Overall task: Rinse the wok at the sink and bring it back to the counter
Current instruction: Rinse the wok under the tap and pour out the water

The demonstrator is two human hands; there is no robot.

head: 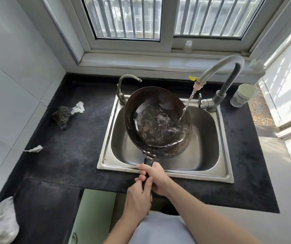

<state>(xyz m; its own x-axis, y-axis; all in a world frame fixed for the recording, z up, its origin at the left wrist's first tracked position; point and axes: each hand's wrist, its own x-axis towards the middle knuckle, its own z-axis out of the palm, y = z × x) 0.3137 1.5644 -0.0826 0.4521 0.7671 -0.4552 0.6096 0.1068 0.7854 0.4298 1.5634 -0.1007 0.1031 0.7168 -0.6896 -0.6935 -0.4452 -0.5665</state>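
Holding wok [157, 120] over sink [167, 170]: handle axis runs from bowl toward person; right hand [156, 176] forward, left hand [139, 196] behind, fingers of both wrapped tight.

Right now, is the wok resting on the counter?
No, both hands hold the wok by its handle, tilted over the sink.

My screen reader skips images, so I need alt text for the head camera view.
Both hands, left hand and right hand, grip the handle of a dark wok tilted over a steel sink while the tap streams water into it. A scouring pad lies on the black counter, left.
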